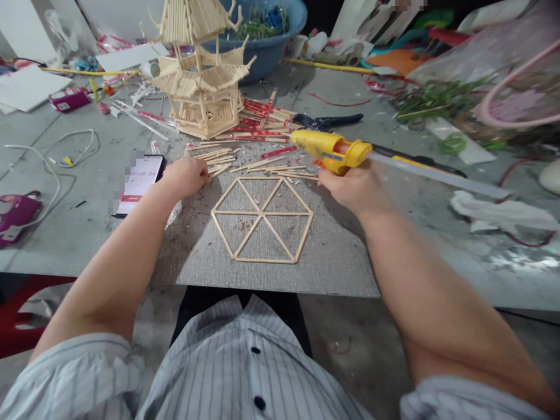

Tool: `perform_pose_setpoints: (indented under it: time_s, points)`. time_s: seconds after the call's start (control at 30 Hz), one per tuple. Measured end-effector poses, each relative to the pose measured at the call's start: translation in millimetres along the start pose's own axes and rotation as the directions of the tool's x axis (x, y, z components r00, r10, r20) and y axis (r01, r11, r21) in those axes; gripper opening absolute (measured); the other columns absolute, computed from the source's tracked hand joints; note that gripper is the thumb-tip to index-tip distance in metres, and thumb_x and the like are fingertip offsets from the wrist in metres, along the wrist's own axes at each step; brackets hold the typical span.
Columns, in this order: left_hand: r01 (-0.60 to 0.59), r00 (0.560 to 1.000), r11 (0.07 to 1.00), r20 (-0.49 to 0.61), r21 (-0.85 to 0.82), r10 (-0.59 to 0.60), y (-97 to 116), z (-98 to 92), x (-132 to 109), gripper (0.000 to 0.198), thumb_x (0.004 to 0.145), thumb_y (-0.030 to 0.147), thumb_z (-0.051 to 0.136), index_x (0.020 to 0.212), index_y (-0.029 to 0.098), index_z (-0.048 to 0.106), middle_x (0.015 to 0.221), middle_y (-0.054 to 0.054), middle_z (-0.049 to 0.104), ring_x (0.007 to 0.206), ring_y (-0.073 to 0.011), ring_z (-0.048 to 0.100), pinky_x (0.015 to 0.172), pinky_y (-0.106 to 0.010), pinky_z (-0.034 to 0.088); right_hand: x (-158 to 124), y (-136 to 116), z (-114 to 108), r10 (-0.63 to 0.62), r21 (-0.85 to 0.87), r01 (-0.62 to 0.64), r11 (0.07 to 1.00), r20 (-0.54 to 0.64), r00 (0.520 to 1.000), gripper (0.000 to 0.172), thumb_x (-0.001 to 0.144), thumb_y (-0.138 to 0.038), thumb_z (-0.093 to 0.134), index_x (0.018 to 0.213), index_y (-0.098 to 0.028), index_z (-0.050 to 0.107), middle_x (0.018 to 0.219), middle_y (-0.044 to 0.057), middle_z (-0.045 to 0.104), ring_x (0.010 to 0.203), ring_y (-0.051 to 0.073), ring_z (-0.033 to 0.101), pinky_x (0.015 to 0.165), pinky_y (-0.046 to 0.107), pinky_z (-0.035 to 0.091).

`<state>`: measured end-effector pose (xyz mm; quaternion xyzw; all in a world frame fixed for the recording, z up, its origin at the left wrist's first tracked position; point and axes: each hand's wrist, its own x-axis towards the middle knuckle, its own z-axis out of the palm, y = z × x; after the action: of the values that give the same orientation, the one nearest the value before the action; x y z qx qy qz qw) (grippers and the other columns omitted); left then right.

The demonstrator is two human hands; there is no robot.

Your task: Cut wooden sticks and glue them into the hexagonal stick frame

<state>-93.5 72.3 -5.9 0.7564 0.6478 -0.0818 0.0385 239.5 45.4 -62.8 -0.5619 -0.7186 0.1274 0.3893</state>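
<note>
My right hand [354, 185] is closed round a yellow hot glue gun [332, 149], with a long glue stick [441, 172] coming out of its back end. On the table, between my hands, lies a flat hexagon frame [261, 213] of thin wooden sticks with spokes meeting in the middle. My left hand [186, 177] is closed, fingers curled down beside loose wooden sticks [214, 157]; whatever its fingertips hold is hidden. Behind the sticks stands a small pagoda model [203, 76] made of the same kind of sticks.
A phone [139, 185] showing a timer lies by my left forearm. Dark pliers [328, 121] and red-wrapped stick packs [262, 119] sit beside the pagoda. A blue basin [266, 46] stands behind it. Crumpled tissue [499, 211] and green plant scraps [437, 102] lie at right.
</note>
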Motion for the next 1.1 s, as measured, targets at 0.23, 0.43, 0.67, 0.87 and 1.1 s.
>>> perform_pose_setpoints:
  time_s: [0.23, 0.43, 0.67, 0.87, 1.1]
  points:
    - [-0.181, 0.983, 0.969, -0.025, -0.167, 0.18, 5, -7.7, -11, 0.023, 0.08, 0.03, 0.055, 0.087, 0.016, 0.072, 0.076, -0.003, 0.067, 0.074, -0.0171, 0.061, 0.067, -0.025, 0.041, -1, -20, -3, 0.056, 0.054, -0.055, 0.997, -0.012, 0.998, 0.02, 0.073, -0.023, 0.056, 0.087, -0.027, 0.069, 0.086, 0.003, 0.073, 0.095, 0.027, 0.071, 0.09, 0.043, 0.056]
    - [-0.251, 0.959, 0.761, -0.045, -0.598, 0.282, 10, -6.0, -38, 0.015, 0.08, 0.028, 0.058, 0.075, 0.015, 0.062, 0.059, 0.003, 0.053, 0.054, -0.0076, 0.045, 0.054, -0.021, 0.034, -3, -34, -8, 0.123, 0.135, -0.125, 0.983, 0.02, 0.992, 0.014, 0.067, -0.022, 0.057, 0.076, -0.025, 0.067, 0.079, 0.005, 0.073, 0.075, 0.025, 0.071, 0.083, 0.045, 0.059]
    - [-0.089, 0.993, 0.439, -0.043, -0.894, 0.114, -1, -1.5, -39, 0.019, 0.084, 0.013, 0.056, 0.102, 0.014, 0.06, 0.061, 0.004, 0.053, 0.045, -0.0051, 0.046, 0.048, -0.019, 0.041, -11, -46, -6, 0.168, 0.257, -0.233, 0.938, 0.252, 0.953, 0.023, 0.065, -0.031, 0.064, 0.087, -0.025, 0.069, 0.091, 0.004, 0.074, 0.089, 0.027, 0.071, 0.09, 0.048, 0.056]
    - [-0.064, 0.993, 0.626, 0.014, -0.777, 0.119, -1, -2.8, -38, 0.014, 0.09, 0.022, 0.057, 0.097, 0.014, 0.066, 0.069, -0.003, 0.064, 0.061, -0.0115, 0.062, 0.06, -0.026, 0.051, -6, -72, -4, -0.007, 0.306, -0.161, 0.938, 0.485, 0.874, 0.028, 0.069, -0.044, 0.071, 0.091, -0.027, 0.071, 0.086, 0.002, 0.074, 0.08, 0.024, 0.07, 0.071, 0.039, 0.06]
    - [-0.093, 0.994, 0.705, -0.031, -0.703, 0.101, 2, 0.5, -36, 0.019, 0.092, 0.027, 0.056, 0.096, 0.013, 0.068, 0.069, -0.004, 0.062, 0.066, -0.0137, 0.062, 0.062, -0.028, 0.05, -15, -90, 21, -0.018, 0.144, -0.06, 0.988, 0.486, 0.874, 0.029, 0.067, -0.053, 0.077, 0.086, -0.031, 0.073, 0.076, -0.003, 0.071, 0.071, 0.022, 0.068, 0.068, 0.04, 0.06]
